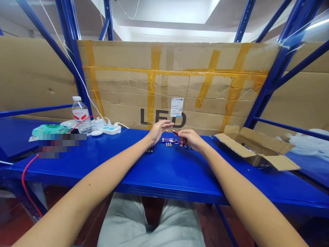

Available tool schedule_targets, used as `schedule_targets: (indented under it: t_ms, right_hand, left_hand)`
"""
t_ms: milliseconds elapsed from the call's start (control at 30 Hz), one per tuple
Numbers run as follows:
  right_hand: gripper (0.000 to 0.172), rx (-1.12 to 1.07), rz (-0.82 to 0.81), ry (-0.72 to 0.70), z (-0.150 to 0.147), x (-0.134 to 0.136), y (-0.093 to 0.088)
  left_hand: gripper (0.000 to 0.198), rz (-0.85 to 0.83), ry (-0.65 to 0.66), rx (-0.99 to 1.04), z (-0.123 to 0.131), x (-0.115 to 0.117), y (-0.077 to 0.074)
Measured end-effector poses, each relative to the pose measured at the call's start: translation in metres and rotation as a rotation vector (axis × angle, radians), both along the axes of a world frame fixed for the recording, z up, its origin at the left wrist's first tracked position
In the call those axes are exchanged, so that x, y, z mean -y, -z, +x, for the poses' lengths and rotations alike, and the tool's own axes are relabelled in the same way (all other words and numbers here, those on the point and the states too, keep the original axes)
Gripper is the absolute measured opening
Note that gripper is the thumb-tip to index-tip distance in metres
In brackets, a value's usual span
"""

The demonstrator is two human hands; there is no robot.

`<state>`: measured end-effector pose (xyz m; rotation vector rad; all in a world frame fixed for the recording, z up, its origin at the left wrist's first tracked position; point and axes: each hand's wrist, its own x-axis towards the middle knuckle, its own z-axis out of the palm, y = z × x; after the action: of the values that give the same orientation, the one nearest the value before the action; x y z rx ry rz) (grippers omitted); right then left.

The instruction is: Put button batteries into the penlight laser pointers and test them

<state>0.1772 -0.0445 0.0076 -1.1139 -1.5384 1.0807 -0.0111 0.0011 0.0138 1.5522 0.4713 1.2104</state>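
Note:
My right hand (189, 139) is closed around a small red metallic tube (175, 132) with a pale end, which points up and left. Facing it, my left hand (160, 131) is held above the table with its fingers stretched out and nothing visible in it. Below and between the hands, several shiny purple, blue and red tubes (169, 140) lie on the blue table (164, 175). Just in front of them sits a group of small round silver pieces (168, 144), like button cells. Some dark stick-like pieces (149, 150) lie under my left wrist, partly hidden by it.
An open cardboard box (257, 145) stands at the right. On the left are a water bottle (81, 116), a white power strip (111, 129) with plugs, a green packet (48, 129) and a red cable (23, 178). A taped cardboard sheet (123, 89) walls the back.

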Motion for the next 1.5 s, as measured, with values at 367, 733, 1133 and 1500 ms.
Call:
schedule_targets:
  t_ms: [367,733,1133,1500]
  right_hand:
    - [0.012,0.241,0.085,0.082,-0.0026,0.0037,-0.0028]
    - [0.019,0.325,0.121,0.088,0.0002,0.0031,-0.0034]
    - [0.016,0.323,0.138,0.095,-0.0002,0.0016,-0.0020]
    - [0.009,0.342,0.132,0.151,0.0022,-0.0023,0.0005]
  left_hand:
    - [0.071,-0.229,0.035,0.052,-0.0104,-0.0107,-0.0001]
    - [0.068,-0.233,0.037,0.033,-0.0102,-0.0111,0.0011]
    - [0.064,-0.238,0.013,0.027,-0.0091,-0.0094,0.0018]
    - [0.067,-0.225,0.019,0.008,-0.0097,-0.0115,0.0027]
